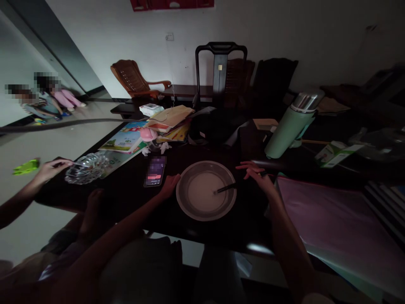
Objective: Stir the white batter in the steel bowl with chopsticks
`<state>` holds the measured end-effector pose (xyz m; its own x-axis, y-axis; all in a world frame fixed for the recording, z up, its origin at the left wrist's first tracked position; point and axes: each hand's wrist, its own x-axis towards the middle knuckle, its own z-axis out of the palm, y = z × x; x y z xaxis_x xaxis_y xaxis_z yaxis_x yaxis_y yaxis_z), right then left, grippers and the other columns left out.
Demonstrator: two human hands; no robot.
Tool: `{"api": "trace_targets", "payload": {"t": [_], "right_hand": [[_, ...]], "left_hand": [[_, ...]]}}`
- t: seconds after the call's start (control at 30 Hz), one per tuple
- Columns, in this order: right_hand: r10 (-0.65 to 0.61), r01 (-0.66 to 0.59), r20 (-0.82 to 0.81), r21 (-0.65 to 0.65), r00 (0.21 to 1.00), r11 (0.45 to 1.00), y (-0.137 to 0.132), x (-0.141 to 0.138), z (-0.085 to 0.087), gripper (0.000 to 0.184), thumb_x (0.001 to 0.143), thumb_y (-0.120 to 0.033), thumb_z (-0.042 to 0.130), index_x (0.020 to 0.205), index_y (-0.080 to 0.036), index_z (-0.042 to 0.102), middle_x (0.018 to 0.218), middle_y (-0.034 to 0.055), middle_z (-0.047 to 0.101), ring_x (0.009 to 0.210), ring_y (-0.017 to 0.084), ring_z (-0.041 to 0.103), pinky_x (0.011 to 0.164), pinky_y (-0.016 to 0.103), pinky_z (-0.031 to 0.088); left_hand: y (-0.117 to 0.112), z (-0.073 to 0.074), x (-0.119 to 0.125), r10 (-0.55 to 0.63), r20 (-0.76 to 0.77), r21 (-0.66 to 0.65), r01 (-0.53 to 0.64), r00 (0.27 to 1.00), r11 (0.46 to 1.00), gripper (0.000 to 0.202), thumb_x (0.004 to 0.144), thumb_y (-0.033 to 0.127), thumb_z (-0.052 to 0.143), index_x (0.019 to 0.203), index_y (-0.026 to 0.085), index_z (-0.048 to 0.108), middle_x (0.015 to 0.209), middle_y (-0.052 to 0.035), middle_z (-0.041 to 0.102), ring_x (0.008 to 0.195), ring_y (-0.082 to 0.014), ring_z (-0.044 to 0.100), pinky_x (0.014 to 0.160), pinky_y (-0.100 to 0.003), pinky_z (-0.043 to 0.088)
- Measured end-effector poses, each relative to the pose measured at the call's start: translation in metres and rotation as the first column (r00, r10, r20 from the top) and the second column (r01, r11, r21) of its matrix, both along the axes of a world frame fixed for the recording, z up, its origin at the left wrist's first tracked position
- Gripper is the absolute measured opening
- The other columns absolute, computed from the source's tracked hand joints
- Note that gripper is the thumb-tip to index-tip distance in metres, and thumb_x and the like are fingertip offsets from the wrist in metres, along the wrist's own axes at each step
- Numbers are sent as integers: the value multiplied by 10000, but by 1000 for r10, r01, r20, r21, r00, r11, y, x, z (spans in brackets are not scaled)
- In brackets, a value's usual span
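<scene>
A round metal bowl (183, 209) of white liquid sits on the dark table (133, 198) in front of me. My left hand (169, 185) is curled against the bowl's left rim and grips it. My right hand (257, 173) hovers at the bowl's right side and pinches a dark thin utensil (226, 188). The utensil's tip dips into the white liquid. I cannot tell whether it is a spoon or chopsticks.
A lit phone (155, 171) lies left of the bowl. Another person's hand (52, 166) reaches to a glass ashtray (87, 168) at the table's left edge. A green thermos (289, 126), books (126, 139), a pink folder (332, 211) and chairs (136, 82) surround the bowl.
</scene>
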<state>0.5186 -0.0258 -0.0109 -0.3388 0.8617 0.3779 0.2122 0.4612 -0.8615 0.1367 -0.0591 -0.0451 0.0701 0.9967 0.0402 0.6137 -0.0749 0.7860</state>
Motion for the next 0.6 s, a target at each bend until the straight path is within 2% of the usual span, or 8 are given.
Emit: {"api": "trace_targets", "payload": {"t": [0.07, 0.13, 0.23, 0.33, 0.4, 0.5, 0.6], "right_hand": [[104, -104, 24, -17, 994, 994, -1, -8, -3, 396, 921, -498, 543, 643, -271, 709, 1098, 36, 762, 1217, 277, 561, 1061, 519, 401], [136, -137, 53, 12, 989, 991, -1, -17, -7, 308, 892, -489, 596, 727, -274, 741, 1127, 47, 753, 1219, 281, 558, 1058, 522, 402], [40, -42, 48, 53, 998, 998, 1, -14, -7, 272, 881, -483, 615, 762, -273, 741, 1162, 52, 741, 1238, 289, 538, 1073, 540, 378], [-41, 41, 1, 33, 999, 999, 3, -2, -3, 397, 922, -506, 539, 645, -268, 695, 1116, 41, 756, 1243, 291, 533, 1081, 547, 364], [16, -16, -7, -2, 1000, 1000, 1, -2, -2, 447, 935, -512, 511, 601, -268, 678, 1079, 38, 767, 1226, 286, 548, 1070, 536, 381], [148, -148, 26, -19, 989, 989, -3, -17, -5, 366, 908, -513, 562, 684, -277, 731, 1089, 48, 765, 1193, 282, 571, 1039, 520, 417], [134, -136, 52, 27, 990, 990, -3, -24, -8, 271, 872, -492, 626, 771, -276, 754, 1155, 56, 743, 1217, 282, 558, 1065, 525, 392]], "left_hand": [[0, -1, 0, 1, -1, -6, -1, 1000, 1000, 506, 859, 594, 302, 542, 208, 381, 493, 26, 388, 560, -122, 365, 521, -253, 295], [0, -2, 0, 25, 20, -17, -25, 999, 1000, 517, 856, 604, 302, 535, 208, 385, 493, 29, 371, 558, -119, 354, 514, -251, 287], [2, -4, 0, 49, 63, -22, -48, 997, 999, 541, 843, 634, 320, 507, 212, 352, 479, 37, 322, 541, -110, 319, 507, -253, 268], [2, -4, 0, 39, 69, -24, -37, 997, 999, 544, 836, 644, 324, 504, 213, 348, 470, 38, 321, 536, -108, 313, 513, -255, 266], [2, -3, -1, 21, 43, -24, -20, 999, 1000, 533, 848, 624, 302, 520, 211, 370, 481, 34, 344, 542, -114, 331, 521, -260, 277], [0, -1, -1, 25, -17, -11, -25, 1000, 1000, 508, 871, 576, 274, 542, 207, 390, 506, 28, 371, 567, -126, 366, 550, -271, 310], [0, 1, -1, 42, -60, -13, -43, 997, 999, 494, 884, 546, 273, 558, 202, 410, 529, 22, 409, 597, -134, 395, 583, -277, 338]]}}
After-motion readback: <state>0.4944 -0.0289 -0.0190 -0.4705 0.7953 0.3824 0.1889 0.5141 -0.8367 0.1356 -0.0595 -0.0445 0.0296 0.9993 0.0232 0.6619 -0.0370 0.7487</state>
